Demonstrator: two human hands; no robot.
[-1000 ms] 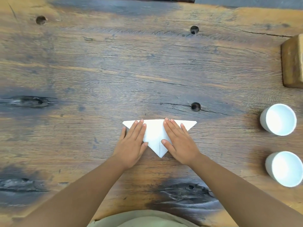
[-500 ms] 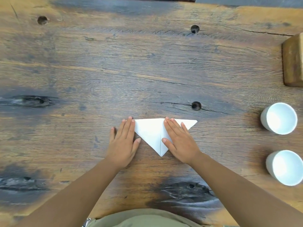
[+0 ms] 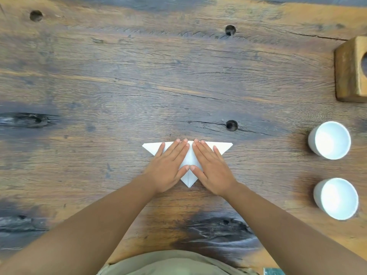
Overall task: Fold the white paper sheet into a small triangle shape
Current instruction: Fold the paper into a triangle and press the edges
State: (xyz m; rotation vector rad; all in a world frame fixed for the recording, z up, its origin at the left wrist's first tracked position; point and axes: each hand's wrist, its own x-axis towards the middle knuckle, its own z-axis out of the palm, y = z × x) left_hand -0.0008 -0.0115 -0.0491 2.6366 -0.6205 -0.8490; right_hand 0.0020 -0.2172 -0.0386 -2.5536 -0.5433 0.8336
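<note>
The white paper sheet [image 3: 189, 158] lies flat on the wooden table [image 3: 178, 86], folded into a triangle with its long edge away from me and its tip pointing toward me. A crease runs down its middle. My left hand [image 3: 168, 167] presses flat on the left half, fingers together and pointing up toward the long edge. My right hand [image 3: 211, 168] presses flat on the right half the same way. The thumbs nearly touch over the centre crease. Both far corners and the near tip of the paper show past the hands.
Two white cups stand at the right, one farther [image 3: 329, 139] and one nearer [image 3: 336, 198]. A wooden block [image 3: 349, 70] with a round hole sits at the far right edge. Dark knot holes [image 3: 231, 125] dot the table.
My left hand slid right from the paper's left corner onto its left half. My right hand shifted slightly left, so both hands now meet at the centre crease.
</note>
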